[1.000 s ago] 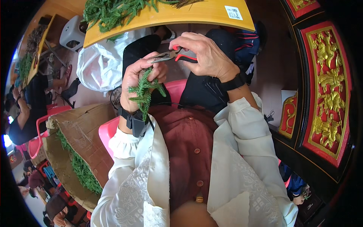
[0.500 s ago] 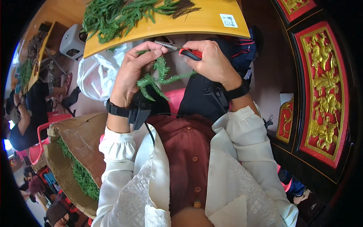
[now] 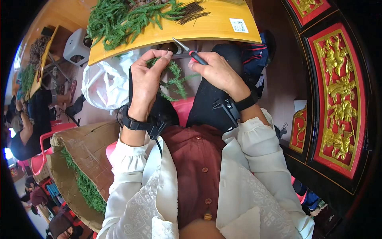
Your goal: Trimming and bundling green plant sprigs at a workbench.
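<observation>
My left hand [image 3: 147, 79] pinches the stem end of a green artificial pine sprig [image 3: 176, 79] between thumb and forefinger. Its needled branches hang to the right of the palm, over my lap. A short, thin brown tip pokes up above those fingertips. Wrapped around the handles of pointed pliers [image 3: 192, 53], which are red and black, is my right hand [image 3: 223, 73]. The slim metal jaws point up and left, apart from the sprig. Whether the jaws are parted cannot be made out.
Ahead stands a yellow table [image 3: 199, 32] with piled green sprigs [image 3: 115, 24] and thin brown sticks [image 3: 193, 12]. A white plastic bag [image 3: 104, 85] sits below its left side. At left, a cardboard box [image 3: 89, 147] holds greenery. A carved red-gold panel [image 3: 338, 95] rises at right.
The pliers have come away from my left fingertips, and their jaws now tilt more upward. My left hand has turned a little, and the sprig has shifted right.
</observation>
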`<move>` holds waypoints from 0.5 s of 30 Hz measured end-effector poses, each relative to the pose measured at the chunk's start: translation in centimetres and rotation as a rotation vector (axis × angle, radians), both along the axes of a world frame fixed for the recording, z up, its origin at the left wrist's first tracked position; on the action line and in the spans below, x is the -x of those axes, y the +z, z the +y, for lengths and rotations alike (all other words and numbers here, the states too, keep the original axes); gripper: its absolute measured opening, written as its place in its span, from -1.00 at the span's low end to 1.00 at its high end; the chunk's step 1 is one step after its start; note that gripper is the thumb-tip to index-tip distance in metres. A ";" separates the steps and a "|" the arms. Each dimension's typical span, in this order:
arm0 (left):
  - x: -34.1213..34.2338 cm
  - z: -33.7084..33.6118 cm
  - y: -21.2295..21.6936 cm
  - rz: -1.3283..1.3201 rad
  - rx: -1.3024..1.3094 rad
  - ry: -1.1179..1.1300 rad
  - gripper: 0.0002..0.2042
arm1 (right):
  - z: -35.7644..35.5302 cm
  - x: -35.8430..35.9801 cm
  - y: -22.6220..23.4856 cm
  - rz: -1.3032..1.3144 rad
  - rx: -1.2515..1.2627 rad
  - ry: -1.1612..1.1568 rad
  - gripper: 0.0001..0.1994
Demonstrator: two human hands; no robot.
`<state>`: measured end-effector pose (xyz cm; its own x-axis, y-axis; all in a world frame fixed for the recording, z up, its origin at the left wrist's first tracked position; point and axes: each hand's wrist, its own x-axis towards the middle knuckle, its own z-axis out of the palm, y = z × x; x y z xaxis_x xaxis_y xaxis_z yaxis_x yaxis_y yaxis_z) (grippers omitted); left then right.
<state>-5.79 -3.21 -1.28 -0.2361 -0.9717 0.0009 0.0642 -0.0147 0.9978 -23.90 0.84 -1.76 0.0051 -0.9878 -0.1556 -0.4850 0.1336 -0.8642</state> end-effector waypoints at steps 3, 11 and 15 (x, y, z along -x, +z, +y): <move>-0.2 0.3 0.0 0.079 -0.046 0.030 -0.91 | 0.2 -0.2 0.5 0.061 -0.005 0.045 -0.71; -1.0 0.5 -0.7 0.011 -0.003 0.044 -0.91 | 0.7 -0.7 -0.6 0.182 0.195 0.104 -0.73; -1.2 0.6 -0.8 -0.068 0.041 0.039 -0.89 | 0.6 -0.7 -1.4 0.298 0.287 0.098 -0.76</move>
<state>-4.57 -2.65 -2.06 -0.1985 -0.9798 0.0256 -0.0044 0.0270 0.9996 -23.25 1.39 -3.14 0.0979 -0.9884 0.1164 -0.7174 -0.1512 -0.6800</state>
